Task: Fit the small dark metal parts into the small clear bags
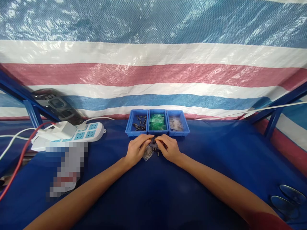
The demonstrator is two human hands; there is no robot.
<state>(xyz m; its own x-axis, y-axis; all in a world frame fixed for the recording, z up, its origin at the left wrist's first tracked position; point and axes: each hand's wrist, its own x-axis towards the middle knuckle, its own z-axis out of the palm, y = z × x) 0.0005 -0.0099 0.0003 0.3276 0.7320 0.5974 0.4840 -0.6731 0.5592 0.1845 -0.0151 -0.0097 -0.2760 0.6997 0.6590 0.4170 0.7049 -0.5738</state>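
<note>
Left hand (137, 149) and right hand (171, 149) pinch an apparent dark screw (153, 140) just before the middle tray (157, 132). Likely light, stiff, slippery; best held fingertip-tight around its sides.

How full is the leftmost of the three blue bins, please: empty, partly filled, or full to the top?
Partly filled: dark screws lie scattered in the leftmost bin, with bare floor showing between them.
</note>
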